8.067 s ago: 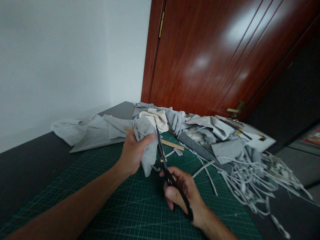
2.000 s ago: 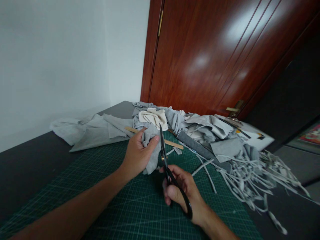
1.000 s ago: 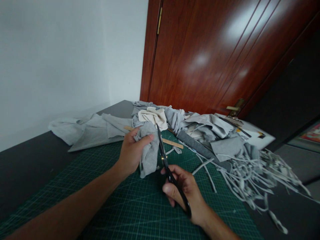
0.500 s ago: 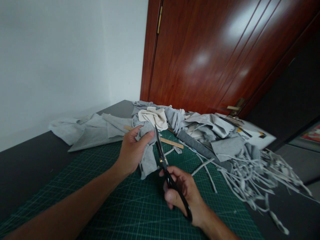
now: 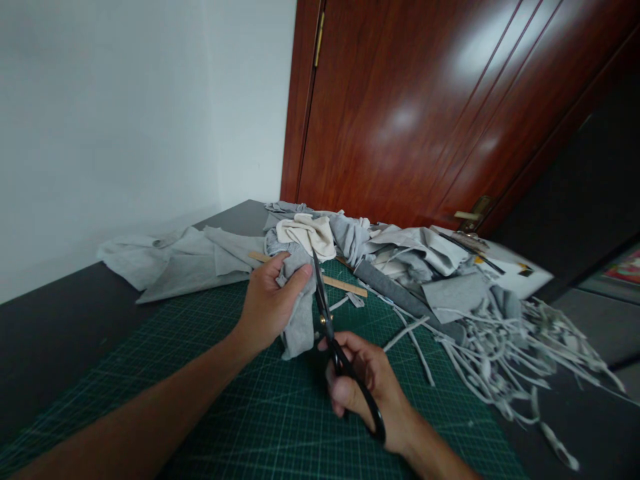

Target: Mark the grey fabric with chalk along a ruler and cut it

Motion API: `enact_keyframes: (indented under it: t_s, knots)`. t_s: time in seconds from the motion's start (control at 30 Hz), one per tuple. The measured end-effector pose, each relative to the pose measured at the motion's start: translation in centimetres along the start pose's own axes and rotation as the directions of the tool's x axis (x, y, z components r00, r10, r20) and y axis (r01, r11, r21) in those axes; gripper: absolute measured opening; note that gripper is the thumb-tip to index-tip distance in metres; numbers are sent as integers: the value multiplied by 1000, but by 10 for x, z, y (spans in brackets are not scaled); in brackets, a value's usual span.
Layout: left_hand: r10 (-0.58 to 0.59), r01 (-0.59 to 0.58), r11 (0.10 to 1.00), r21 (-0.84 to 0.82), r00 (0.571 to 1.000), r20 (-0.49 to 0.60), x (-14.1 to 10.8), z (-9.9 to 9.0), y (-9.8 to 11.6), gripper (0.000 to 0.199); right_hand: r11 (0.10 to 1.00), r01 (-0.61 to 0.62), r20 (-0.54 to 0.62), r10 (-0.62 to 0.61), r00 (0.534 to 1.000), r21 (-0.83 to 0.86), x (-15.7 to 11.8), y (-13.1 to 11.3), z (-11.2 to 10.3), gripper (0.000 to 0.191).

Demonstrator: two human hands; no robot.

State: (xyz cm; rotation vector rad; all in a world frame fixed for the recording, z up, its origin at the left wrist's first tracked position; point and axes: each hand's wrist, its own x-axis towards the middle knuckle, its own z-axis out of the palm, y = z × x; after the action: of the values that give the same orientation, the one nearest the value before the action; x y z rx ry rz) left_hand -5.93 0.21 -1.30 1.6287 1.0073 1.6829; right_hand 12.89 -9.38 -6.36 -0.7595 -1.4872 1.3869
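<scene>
My left hand (image 5: 267, 300) pinches a piece of grey fabric (image 5: 300, 323) between thumb and fingers, and its lower end hangs down over the green cutting mat (image 5: 240, 407). In my right hand (image 5: 367, 380) is a pair of black-handled scissors (image 5: 325, 320), their blades pointing away from me along the right edge of the fabric. The blades look nearly closed; whether cloth lies between them I cannot tell. Behind the held fabric lies a wooden ruler (image 5: 345, 287), partly hidden by my left hand and the cloth.
Light grey cloth (image 5: 185, 263) lies at the left, with a cream cloth piece (image 5: 307, 233) farther back. Several grey scraps (image 5: 415, 250) are heaped along the door side. Thin fabric strips (image 5: 500, 367) tangle at the right. A wooden door (image 5: 390, 120) and white wall (image 5: 125, 120) stand behind.
The scissors' blades have drawn closer together. My left hand and the grey fabric have shifted very slightly to the right.
</scene>
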Motion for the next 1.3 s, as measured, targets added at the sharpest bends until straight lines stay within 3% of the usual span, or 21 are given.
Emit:
enact_keyframes:
  t_s: [0.4,0.7,1.07,1.3]
  knots:
    - [57,-55,998,38,997,-45,0,0,3,18,1000,-15,19,16,1000,-2,1,-5,0,65]
    - [14,-16,998,62,1000,24,-5,2,5,22,1000,-9,8,9,1000,0,2,-6,1,64]
    - [-39,44,985,-165,999,31,-2,3,1,15,999,14,-23,-15,1000,-43,2,-6,3,56]
    - [-83,87,976,-199,996,32,-1,3,1,16,998,-2,-38,-1,999,-70,2,-7,3,58]
